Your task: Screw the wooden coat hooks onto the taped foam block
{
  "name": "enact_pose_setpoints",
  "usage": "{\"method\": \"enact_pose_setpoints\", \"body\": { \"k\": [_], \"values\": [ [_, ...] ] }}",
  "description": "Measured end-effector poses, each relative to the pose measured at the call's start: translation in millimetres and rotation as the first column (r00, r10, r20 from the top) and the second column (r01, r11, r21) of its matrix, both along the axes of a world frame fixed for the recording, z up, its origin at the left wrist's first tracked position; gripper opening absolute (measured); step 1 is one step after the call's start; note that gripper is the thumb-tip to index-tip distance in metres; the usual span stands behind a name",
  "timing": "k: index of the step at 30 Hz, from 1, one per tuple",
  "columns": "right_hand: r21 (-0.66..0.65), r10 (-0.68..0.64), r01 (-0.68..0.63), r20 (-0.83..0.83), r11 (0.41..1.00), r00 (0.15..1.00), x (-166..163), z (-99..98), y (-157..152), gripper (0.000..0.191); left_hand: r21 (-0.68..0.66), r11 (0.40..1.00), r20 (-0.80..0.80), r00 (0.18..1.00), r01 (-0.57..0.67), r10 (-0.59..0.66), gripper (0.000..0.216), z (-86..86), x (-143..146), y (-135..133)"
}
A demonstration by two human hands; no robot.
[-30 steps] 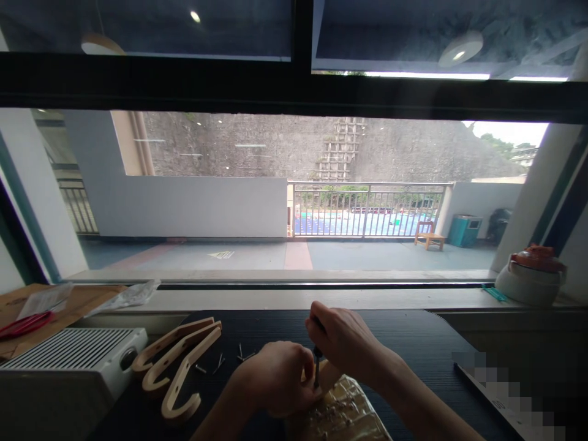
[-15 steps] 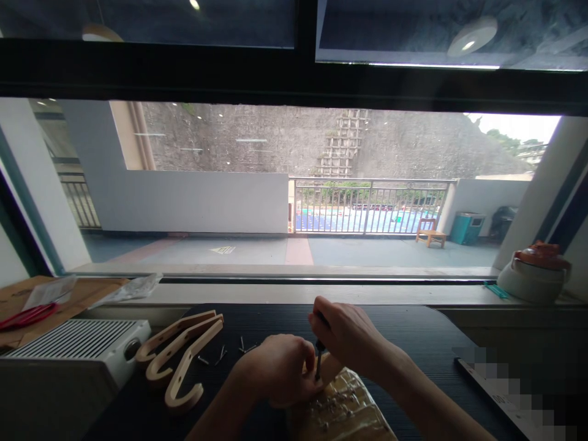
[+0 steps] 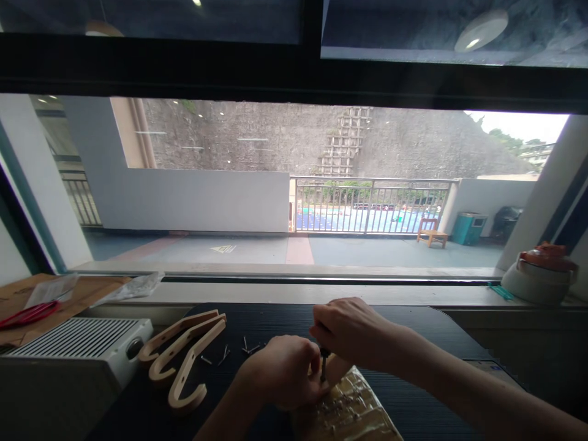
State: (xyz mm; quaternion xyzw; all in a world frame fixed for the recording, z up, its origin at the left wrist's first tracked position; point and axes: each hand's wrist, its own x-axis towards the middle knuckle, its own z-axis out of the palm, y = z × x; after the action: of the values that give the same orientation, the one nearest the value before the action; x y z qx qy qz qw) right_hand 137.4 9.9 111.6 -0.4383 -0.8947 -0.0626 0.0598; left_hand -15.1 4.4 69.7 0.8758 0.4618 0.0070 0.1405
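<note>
My right hand (image 3: 346, 324) is closed round the handle of a screwdriver (image 3: 324, 366), whose shaft points down beside my left fingers. My left hand (image 3: 287, 370) is closed at the screwdriver's tip, gripping a pale wooden piece (image 3: 339, 369) that is mostly hidden under both hands. Beneath them lies a tan block (image 3: 353, 416) wrapped in shiny clear film, with several small screws (image 3: 342, 401) on its top. Left of my hands, 3 pale wooden hooks (image 3: 195, 367) with drilled holes rest side by side on the dark table. Several loose screws (image 3: 248, 348) lie between the hooks and my left hand.
A white slatted box with a knob (image 3: 114, 349) stands at the left. Behind it are cardboard (image 3: 103, 291), red-handled scissors (image 3: 30, 315) and a plastic bag (image 3: 131, 289). A lidded pot (image 3: 537, 278) sits on the right of the windowsill (image 3: 275, 294). A window rises beyond the table.
My right hand has turned slightly over the screwdriver, and its forearm has swung outward to the right. The left hand keeps its grip. The view has shifted a little.
</note>
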Motion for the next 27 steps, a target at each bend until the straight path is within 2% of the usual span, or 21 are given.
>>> {"method": "enact_pose_setpoints", "body": {
  "k": [3, 5, 10, 14, 18, 22, 24, 27],
  "values": [
    [0.006, -0.106, 0.106, -0.02, 0.994, 0.994, 2, -5.6, 3, 0.031, -0.041, 0.999, 0.031, 0.999, -0.014, 0.015, 0.025, -1.5, 0, 2],
    [-0.004, -0.098, 0.098, -0.028, 0.995, 0.995, 6, -3.1, 2, 0.031, -0.04, 0.999, 0.027, 0.999, -0.018, 0.019, 0.024, -1.3, 0, 2],
    [-0.073, 0.119, -0.123, -0.049, 0.99, 0.992, 15, 14.7, -4, 0.015, -0.002, 1.0, 0.009, 1.0, -0.017, 0.017, 0.02, -0.1, 2, 0],
    [-0.103, 0.213, -0.219, -0.062, 0.97, 0.975, 17, 16.5, -3, 0.017, -0.005, 1.0, 0.019, 1.0, -0.021, 0.021, 0.02, 0.8, 2, -1],
    [-0.07, 0.182, -0.186, -0.058, 0.98, 0.982, 15, 7.3, 0, 0.02, -0.012, 1.0, 0.021, 1.0, -0.011, 0.011, 0.021, -0.7, 1, 0],
    [-0.049, 0.082, -0.085, -0.049, 0.995, 0.995, 12, 2.0, 2, 0.022, -0.001, 1.0, 0.04, 0.999, 0.008, -0.008, 0.021, -6.9, -1, 4],
    [-0.049, 0.037, -0.038, -0.037, 0.998, 0.999, 11, 4.0, 2, 0.023, 0.002, 1.0, 0.036, 0.999, 0.012, -0.012, 0.021, -8.9, -1, 5],
    [-0.098, 0.065, -0.066, -0.006, 0.993, 0.998, 14, 13.2, 0, 0.026, -0.006, 1.0, 0.027, 1.0, 0.013, -0.013, 0.021, -7.8, -1, 5]
  ]
}}
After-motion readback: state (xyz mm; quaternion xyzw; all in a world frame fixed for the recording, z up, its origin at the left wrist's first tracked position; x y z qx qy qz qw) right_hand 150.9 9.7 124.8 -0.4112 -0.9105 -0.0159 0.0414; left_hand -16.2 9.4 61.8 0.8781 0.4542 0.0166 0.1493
